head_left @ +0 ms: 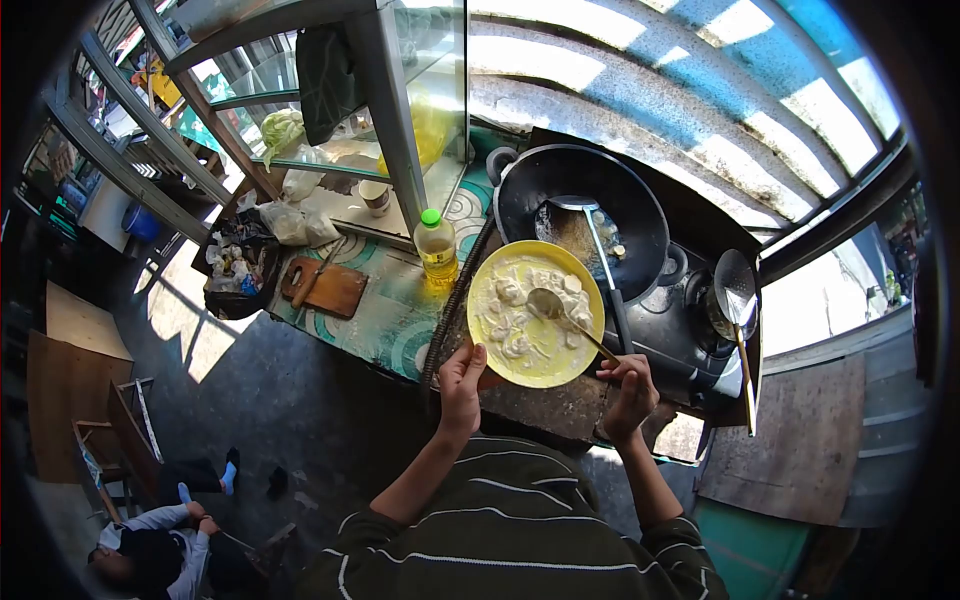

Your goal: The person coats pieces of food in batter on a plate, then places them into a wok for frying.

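My left hand [463, 388] grips the near left rim of a yellow bowl [481, 357], thumb on top. Pale, battered pieces [515, 345] lie in a milky liquid inside it. In my right hand [629, 392] is the handle of a metal spoon [548, 304], whose head rests in the batter. Just beyond the bowl, a black wok [640, 185] sits on the stove with oil and a few small pieces at its bottom. A spatula [602, 245] leans in the wok, its dark handle reaching close to my right hand.
A gas stove [680, 340] carries the wok and a strainer [735, 285] on the right. On the green counter stand an oil bottle [437, 250] and a cutting board [335, 290] with a knife. A glass cabinet [400, 120] rises behind. A seated person [160, 550] is at lower left.
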`<state>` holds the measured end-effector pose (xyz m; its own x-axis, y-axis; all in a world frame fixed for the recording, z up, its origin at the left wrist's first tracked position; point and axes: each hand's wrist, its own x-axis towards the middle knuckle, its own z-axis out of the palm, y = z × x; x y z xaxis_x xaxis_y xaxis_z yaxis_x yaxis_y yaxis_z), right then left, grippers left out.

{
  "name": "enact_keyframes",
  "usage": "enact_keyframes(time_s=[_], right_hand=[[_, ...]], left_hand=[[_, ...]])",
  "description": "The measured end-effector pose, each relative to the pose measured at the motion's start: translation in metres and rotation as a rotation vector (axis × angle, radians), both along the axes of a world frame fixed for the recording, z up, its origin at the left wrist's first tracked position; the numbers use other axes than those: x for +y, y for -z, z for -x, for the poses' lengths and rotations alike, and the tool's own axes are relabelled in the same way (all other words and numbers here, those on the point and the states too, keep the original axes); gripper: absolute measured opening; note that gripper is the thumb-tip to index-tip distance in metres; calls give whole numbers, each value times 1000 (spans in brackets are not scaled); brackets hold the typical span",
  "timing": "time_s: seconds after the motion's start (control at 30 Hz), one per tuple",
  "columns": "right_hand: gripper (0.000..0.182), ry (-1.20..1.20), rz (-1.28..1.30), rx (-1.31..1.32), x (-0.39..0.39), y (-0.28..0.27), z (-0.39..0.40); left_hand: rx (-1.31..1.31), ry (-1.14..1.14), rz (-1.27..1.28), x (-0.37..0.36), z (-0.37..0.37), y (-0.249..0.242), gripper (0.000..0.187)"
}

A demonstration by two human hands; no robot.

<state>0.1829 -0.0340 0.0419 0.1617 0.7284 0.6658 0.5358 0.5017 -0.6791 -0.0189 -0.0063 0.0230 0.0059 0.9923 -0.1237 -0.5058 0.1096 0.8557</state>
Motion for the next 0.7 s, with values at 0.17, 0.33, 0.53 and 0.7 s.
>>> enact_keyframes(time_s=[0.17, 0.33, 0.53, 0.7], right_hand=[[31, -151, 168, 361, -11, 10, 9], [28, -123, 400, 742, -5, 10, -2], [31, -126, 173, 383, -15, -7, -8], [33, -154, -43, -154, -23, -24, -6]], left_hand=[[-62, 35, 66, 0, 0, 0, 29], [-43, 146, 88, 5, 9, -1, 30], [-51, 159, 137, 4, 8, -3, 31], [-80, 128, 147, 4, 10, -1, 33]])
